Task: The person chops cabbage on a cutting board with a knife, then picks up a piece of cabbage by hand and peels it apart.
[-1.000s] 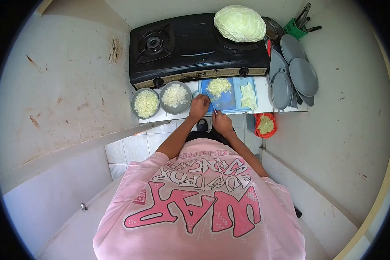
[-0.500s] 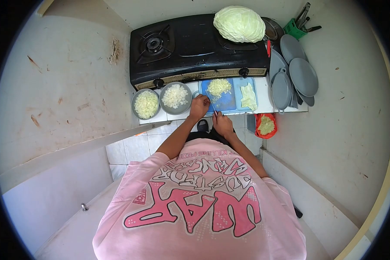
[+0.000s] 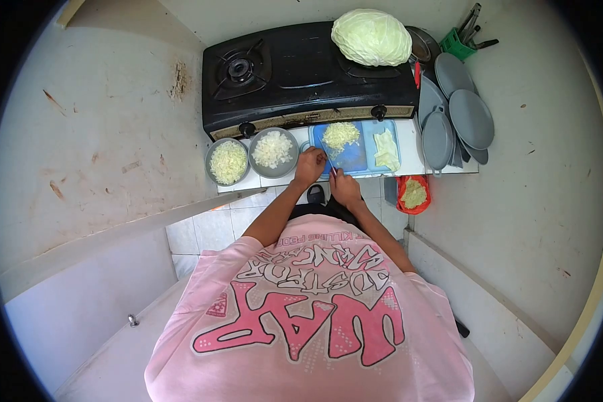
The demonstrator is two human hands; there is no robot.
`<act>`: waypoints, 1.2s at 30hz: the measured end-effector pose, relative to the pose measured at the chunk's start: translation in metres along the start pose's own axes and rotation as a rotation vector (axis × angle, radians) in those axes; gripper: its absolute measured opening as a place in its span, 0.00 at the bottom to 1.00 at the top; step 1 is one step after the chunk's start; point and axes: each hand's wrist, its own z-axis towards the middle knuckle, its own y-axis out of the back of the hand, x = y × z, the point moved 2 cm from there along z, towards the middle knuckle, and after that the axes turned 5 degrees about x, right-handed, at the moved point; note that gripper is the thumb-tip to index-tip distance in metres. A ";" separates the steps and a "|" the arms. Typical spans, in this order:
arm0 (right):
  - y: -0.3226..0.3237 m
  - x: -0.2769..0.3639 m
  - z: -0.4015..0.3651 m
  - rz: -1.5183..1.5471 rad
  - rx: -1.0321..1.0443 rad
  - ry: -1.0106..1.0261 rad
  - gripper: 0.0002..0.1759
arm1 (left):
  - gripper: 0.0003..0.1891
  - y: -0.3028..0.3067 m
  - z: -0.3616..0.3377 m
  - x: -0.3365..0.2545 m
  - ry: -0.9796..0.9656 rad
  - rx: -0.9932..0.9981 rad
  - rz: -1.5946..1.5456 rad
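Observation:
My right hand is wrapped round the handle of a knife at the near edge of the blue cutting board. The thin blade points away from me. My left hand is at the board's near left corner, fingertips bent together close beside the blade; what they press or hold is hidden. Beyond the blade lies a heap of finely chopped cabbage. Pale cabbage leaf pieces rest on the right part of the board.
Left of the board stand a grey bowl of white chopped pieces and a bowl of chopped cabbage. Behind is a black gas stove bearing a cabbage head. Grey plates are at right; a red bag sits below the counter edge.
The whole view has shifted very slightly. Both hands and the knife stay in nearly the same place over the board.

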 end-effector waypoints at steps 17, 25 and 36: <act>-0.002 0.000 -0.010 -0.050 -0.011 -0.018 0.22 | 0.05 0.002 -0.002 -0.002 -0.052 0.046 0.047; 0.002 0.005 -0.004 -0.024 0.029 -0.046 0.23 | 0.04 0.001 -0.005 0.000 -0.028 0.026 0.023; 0.005 0.001 -0.017 0.039 0.082 -0.082 0.25 | 0.04 0.002 -0.004 -0.008 0.015 0.000 0.007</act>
